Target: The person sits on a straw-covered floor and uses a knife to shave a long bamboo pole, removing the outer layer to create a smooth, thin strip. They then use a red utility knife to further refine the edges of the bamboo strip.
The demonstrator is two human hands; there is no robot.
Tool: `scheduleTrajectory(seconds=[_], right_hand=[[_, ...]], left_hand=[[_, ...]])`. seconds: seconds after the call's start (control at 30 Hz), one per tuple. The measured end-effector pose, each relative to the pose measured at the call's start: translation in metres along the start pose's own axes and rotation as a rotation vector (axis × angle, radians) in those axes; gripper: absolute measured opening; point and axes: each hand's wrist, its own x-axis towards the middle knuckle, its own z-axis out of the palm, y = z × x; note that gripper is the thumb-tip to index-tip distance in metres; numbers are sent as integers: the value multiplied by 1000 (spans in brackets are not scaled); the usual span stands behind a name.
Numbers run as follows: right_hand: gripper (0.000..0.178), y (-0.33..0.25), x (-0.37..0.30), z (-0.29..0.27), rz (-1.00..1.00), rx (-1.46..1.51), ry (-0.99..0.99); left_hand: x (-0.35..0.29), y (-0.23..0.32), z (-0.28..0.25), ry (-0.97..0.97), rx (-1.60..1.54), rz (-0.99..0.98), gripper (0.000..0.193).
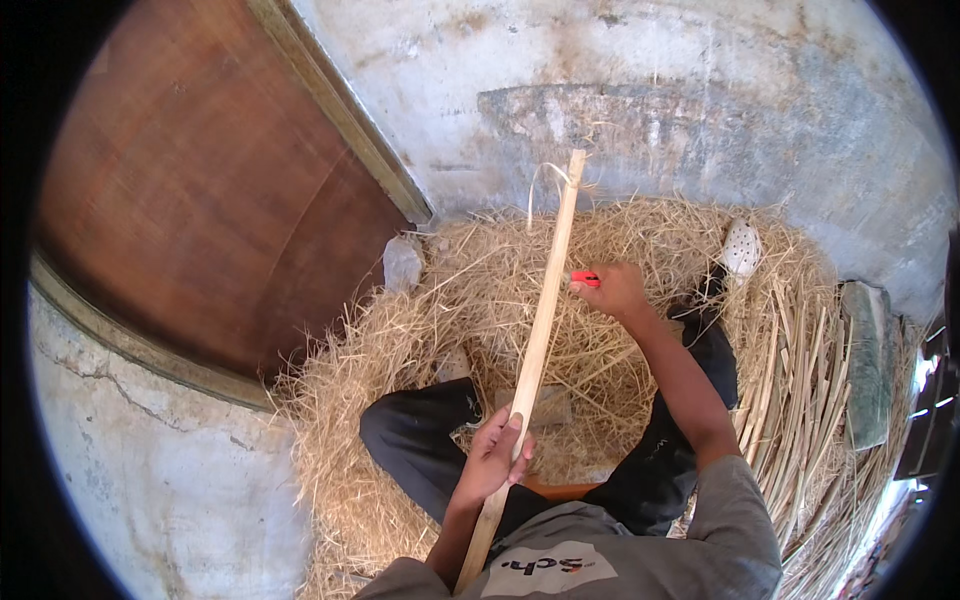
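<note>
A long, pale strip of split wood or bamboo slants up from my lap toward the wall. My left hand is wrapped round its lower part, between my knees. In my right hand is a small red-handled knife, closed in the fingers just right of the strip's upper half. Its blade is too small to make out, and I cannot tell whether it touches the wood. Near the strip's top, a thin curled shaving hangs off its left side.
Dry shavings lie heaped around my legs. Several thin sticks are piled at the right beside a greenish slab. A pale stone sits by the brown door. Ahead stands a weathered wall.
</note>
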Motion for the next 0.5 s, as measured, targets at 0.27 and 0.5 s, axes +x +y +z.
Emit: scheduleTrajectory(seconds=[0.27, 0.5], right_hand=[[58, 21, 25, -14, 190, -15, 28], [59, 64, 42, -16, 421, 17, 187]], left_hand=[[-11, -4, 8, -45, 34, 28, 31], [-19, -2, 19, -86, 67, -23, 33]])
